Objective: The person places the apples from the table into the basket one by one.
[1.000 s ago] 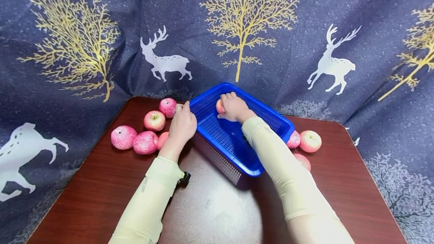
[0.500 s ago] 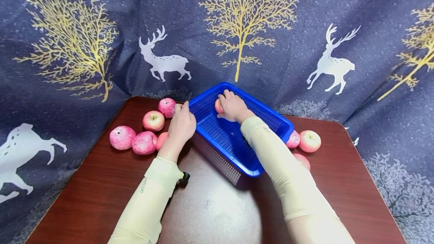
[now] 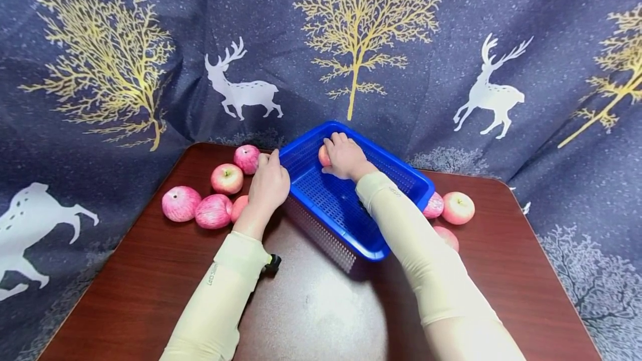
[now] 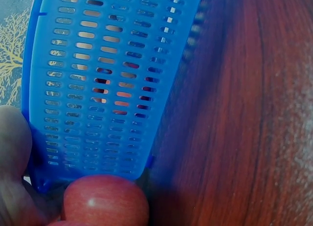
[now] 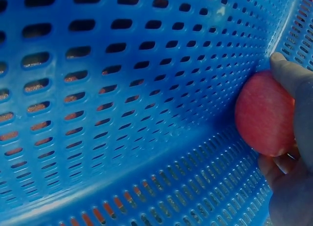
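Observation:
A blue perforated plastic basket (image 3: 328, 220) stands angled near the table's back. Inside it, at the far left corner, my right hand (image 3: 347, 158) holds a red apple (image 5: 264, 113), thumb and fingers on either side of the fruit, close to the basket walls. My left hand (image 3: 271, 181) grips the basket's rim at its left corner; in the left wrist view the thumb (image 4: 13, 140) lies along that rim. Right below the corner, another red apple (image 4: 105, 199) sits against the basket's outside, partly covered by my left wrist in the head view.
Several pink-red apples (image 3: 227, 179) lie left of my left hand on the brown wooden table (image 3: 125, 288). More apples (image 3: 458, 208) lie beyond the basket's right end, partly behind my right forearm. A dark blue cloth (image 3: 301, 60) with deer and trees hangs behind the table.
Almost nothing differs: the whole head view has shifted slightly. Both hands keep their places on the apple and the basket rim.

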Available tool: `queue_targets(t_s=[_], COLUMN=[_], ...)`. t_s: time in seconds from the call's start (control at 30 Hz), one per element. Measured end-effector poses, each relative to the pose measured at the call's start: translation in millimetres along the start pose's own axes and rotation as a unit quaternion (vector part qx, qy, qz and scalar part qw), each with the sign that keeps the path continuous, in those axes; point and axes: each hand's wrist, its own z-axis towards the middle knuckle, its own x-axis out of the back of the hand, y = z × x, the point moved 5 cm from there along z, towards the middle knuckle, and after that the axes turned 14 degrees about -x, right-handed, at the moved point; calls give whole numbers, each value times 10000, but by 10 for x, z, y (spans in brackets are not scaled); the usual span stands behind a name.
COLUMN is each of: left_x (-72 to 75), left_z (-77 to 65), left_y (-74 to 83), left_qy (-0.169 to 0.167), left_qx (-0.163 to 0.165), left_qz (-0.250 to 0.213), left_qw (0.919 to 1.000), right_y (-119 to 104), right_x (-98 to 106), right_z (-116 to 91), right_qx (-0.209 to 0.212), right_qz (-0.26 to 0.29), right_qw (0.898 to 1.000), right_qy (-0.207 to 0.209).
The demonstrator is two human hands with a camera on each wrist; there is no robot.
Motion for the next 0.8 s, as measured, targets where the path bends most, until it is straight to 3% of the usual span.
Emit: queue_targets(t_s=[0.3, 0.8], left_x=[-4, -9], left_z=[-3, -6], left_y=[-12, 3], left_qy=[30, 48], left_qx=[-52, -34], left_qz=[20, 14], left_qw=[10000, 10000], right_y=[-12, -21], right_x=[17, 160], right_z=[-14, -96], right_qx=[-19, -43], right_qz=[-187, 239], right_qw=[9998, 9996], right_qy=[-1, -156])
